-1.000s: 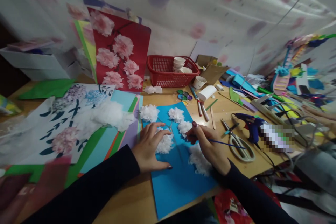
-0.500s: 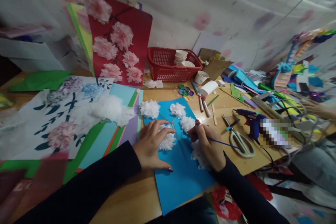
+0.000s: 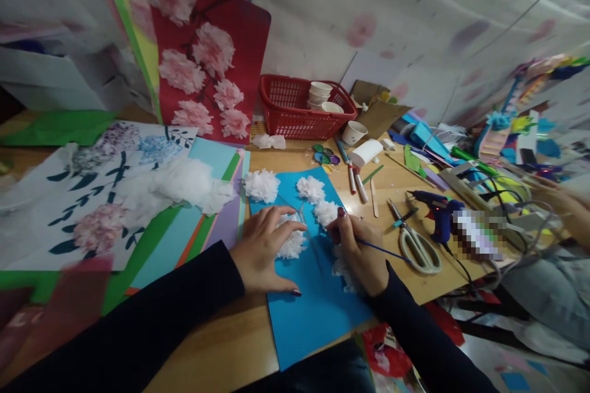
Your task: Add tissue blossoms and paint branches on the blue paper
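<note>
The blue sheet (image 3: 304, 319) lies at lower centre of the frame, flat on the table (image 3: 207, 353), bearing white ruffled flowers and a faint grey line (image 3: 318, 255) that runs down its middle like a stem. The right hand (image 3: 362, 249), right of centre, has thumb and fingers pinched on a thin blue handle (image 3: 385, 250), judged to be a paintbrush. Its working end sits just beside the middle-right flower (image 3: 326, 213); contact with the sheet cannot be confirmed. The left hand (image 3: 265, 252) has its fingers spread, thumb apart, arched around another flower (image 3: 292, 247); whether it presses the sheet cannot be told.

Step in hand, as I judge it: drawing stem lines between flowers already in place. The red picture (image 3: 249, 43) at upper left, with dark branches among pink blooms, appears to be the model. The next move calls for a light, steady stroke from the middle-right flower toward the grey line, keeping bristles off the petals and the sheet braced. Small paint pots (image 3: 323, 156) stand within reach above centre.
</note>
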`<state>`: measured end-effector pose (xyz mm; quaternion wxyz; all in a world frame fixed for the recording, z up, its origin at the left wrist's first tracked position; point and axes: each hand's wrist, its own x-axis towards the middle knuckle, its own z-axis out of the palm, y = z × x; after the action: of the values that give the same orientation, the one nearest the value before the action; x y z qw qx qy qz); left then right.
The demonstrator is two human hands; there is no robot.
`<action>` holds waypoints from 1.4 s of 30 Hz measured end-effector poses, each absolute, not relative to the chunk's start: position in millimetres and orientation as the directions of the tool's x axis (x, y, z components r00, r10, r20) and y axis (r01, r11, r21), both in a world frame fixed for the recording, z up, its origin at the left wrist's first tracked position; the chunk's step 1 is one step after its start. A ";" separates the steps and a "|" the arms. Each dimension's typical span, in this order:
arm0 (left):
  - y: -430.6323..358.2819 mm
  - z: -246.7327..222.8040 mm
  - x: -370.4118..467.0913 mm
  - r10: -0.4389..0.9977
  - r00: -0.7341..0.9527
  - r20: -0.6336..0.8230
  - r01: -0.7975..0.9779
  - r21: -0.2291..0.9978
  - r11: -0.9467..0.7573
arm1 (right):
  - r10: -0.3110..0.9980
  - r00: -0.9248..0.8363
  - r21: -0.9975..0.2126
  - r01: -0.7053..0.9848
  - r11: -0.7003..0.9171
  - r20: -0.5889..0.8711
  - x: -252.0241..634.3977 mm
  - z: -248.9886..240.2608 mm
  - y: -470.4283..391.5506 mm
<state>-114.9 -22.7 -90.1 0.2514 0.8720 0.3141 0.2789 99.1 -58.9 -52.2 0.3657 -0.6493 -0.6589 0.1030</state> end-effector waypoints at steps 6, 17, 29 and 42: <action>-23.3 -87.2 -113.9 0.695 0.645 0.318 0.412 0.621 -0.667 | 0.944 0.153 -0.670 0.737 0.087 0.292 97.7 -53.0 -60.6; -26.7 -82.1 -114.5 0.716 0.638 0.283 0.429 0.641 -0.636 | 0.980 0.102 -0.747 0.662 0.060 0.169 86.2 -42.8 -75.2; -26.9 -80.6 -114.5 0.712 0.642 0.286 0.425 0.639 -0.641 | 0.961 0.121 -0.681 0.727 0.086 0.250 93.8 -47.7 -64.8; -26.3 -80.3 -114.2 0.712 0.646 0.274 0.430 0.640 -0.636 | 0.926 0.099 -0.517 0.849 0.113 0.365 96.9 -49.9 -54.7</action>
<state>-114.2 -26.3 -80.3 0.2702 0.8661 0.3298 0.2611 96.9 -54.7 -49.9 0.3307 -0.6635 -0.6686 0.0583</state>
